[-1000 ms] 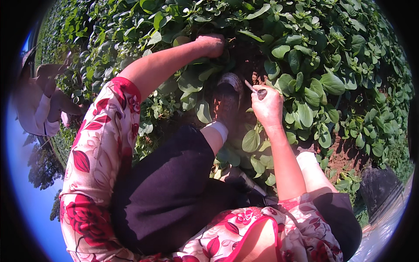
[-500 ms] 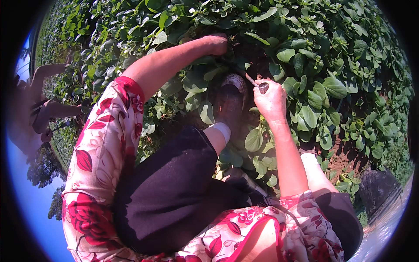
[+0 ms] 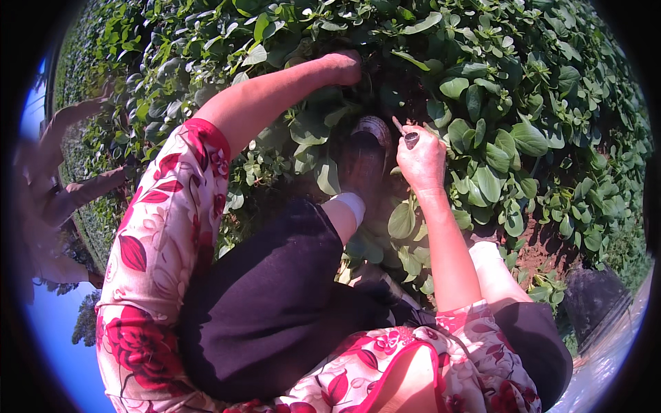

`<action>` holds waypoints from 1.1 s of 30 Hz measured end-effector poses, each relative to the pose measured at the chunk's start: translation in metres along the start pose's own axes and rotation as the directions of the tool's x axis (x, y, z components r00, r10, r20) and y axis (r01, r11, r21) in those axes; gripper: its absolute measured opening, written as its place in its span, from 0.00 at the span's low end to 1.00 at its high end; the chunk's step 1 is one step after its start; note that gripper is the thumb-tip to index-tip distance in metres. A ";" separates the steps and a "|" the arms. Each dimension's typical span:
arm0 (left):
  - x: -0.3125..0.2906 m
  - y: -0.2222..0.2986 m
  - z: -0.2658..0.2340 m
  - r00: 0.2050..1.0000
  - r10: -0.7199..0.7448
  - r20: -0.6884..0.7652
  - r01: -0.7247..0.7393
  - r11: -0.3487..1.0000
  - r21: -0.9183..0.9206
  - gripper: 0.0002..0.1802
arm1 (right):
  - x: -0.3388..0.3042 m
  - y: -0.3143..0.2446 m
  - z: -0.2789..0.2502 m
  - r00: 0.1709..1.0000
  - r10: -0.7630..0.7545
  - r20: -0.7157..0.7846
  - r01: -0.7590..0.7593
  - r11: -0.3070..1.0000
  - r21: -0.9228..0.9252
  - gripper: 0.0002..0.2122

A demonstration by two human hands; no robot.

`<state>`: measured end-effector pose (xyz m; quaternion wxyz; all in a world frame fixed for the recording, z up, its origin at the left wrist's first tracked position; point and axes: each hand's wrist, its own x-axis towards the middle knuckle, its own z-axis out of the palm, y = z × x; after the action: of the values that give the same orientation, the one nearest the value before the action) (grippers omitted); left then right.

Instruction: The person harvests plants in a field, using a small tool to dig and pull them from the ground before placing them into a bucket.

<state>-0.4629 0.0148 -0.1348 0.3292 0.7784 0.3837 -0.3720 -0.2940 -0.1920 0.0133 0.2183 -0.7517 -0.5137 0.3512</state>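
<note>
Among green plants [image 3: 489, 180], your right hand [image 3: 423, 157] wraps its grip around a tool [image 3: 412, 140] beside your shoe [image 3: 363, 157]; your left hand [image 3: 341, 67] seemingly probes them, fingers hidden, hold unknown. Moving the tool calls for foot clearance.

Reaches forward and inward with the left arm [image 3: 272, 95], bare below a cream cloth sleeve [image 3: 153, 237] printed with red flowers. Holds the bare left hand [image 3: 344, 67] farther forward than the right, with fingers hidden from view. Extends the bare right forearm [image 3: 451, 251] ahead, angled slightly inward, and curls the bare right hand [image 3: 421, 160] into a firm grip.
</note>
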 end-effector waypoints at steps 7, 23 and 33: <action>-0.019 0.001 -0.019 0.984 -0.088 -0.153 0.043 0.960 -0.276 0.15 | 0.023 -0.016 -0.009 0.983 0.094 0.157 -0.095 0.996 -0.005 0.09; -0.100 0.016 -0.087 0.952 -0.303 0.036 0.148 0.354 -0.923 0.09 | 0.026 -0.008 -0.017 0.995 0.095 0.020 -0.097 0.970 0.224 0.09; -0.121 0.047 -0.097 0.952 -0.181 -0.246 0.045 0.881 -0.471 0.10 | 0.008 -0.011 -0.027 0.999 0.027 0.044 -0.032 0.992 0.124 0.09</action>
<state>-0.4434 0.0267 0.0259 0.4235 0.6992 0.5490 -0.1742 -0.2786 -0.1792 0.0359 0.2486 -0.7365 -0.4843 0.4014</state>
